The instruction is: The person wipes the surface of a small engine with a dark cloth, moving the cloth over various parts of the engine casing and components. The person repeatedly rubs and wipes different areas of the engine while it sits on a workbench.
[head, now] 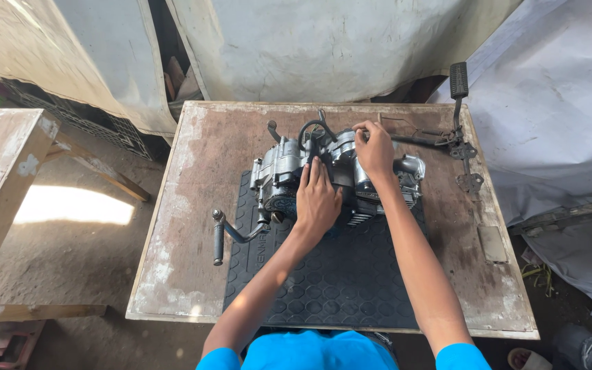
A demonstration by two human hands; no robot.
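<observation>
Left hand [316, 200] hides engine [337, 175] middle; right hand [375, 148] fingertips unclear.

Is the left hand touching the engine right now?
Touching. The head view shows the left hand lying flat, palm down, on the engine, fingers spread over its casing with no gap visible.
</observation>
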